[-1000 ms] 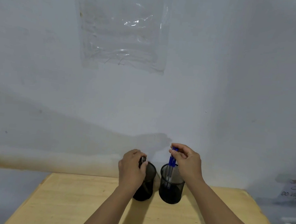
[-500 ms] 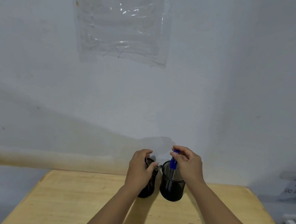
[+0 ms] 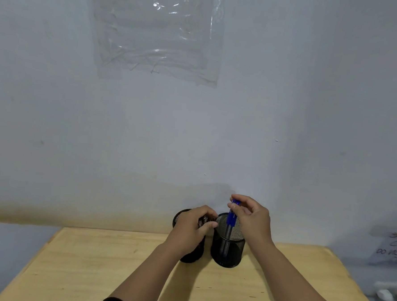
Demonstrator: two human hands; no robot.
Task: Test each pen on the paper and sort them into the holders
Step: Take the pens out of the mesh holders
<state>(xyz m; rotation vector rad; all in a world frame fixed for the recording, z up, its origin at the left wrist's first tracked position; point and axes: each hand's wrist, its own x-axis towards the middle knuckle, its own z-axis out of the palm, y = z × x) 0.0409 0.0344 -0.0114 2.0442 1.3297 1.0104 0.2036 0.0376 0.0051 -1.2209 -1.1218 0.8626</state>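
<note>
Two mesh pen holders stand side by side at the back of the wooden table, near the wall; take the right holder as landmark. A blue-capped pen stands upright in it, cap end above the rim, tip down inside. Right hand is over that rim, fingertips pinching the pen's cap end, so fingers are closed on the pen. Left holder sits just left of the landmark, close to it; can't tell if they touch. Left hand is over its mouth, fingers curled round what looks like a dark pen or bundle of pens; too small to tell more. My read: this is pick-up, pulling a pen out for testing, though it could be a drop-in. No paper in view, so the test sheet is either out of frame or not laid out. Next move likely needs a straight vertical lift to clear the rim without tipping the light mesh holder. Room: wide bare tabletop in front of the landmark and to its left; table's right edge is nearer; wall close behind limits backward travel. A clear plastic sheet hangs on the wall well above; a power strip lies off the table to the right.
</note>
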